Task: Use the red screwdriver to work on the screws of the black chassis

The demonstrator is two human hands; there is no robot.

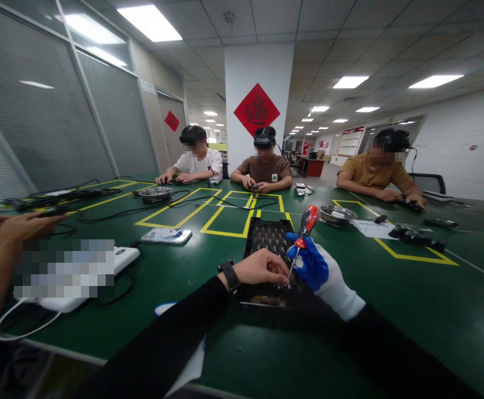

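Red-and-dark-grey handle up top, the screwdriver slants its slim metal shaft down over the black tray, the gloved right hand closed around it! Beside the tip, the bare left hand bunches its fingers narrowly, holding what I can't tell, above the green bench.

Screwdriver: red-and-black handle, red collar, slim metal shaft. Held steeply tilted, handle up and leaning right, shaft pointing down over near part of black tray. Tip close to left fingertips; contact with tray unclear. Tray rectangular, low-walled, flat on green counter, long side running away from viewer; rows of small pale glints inside, too small to identify.
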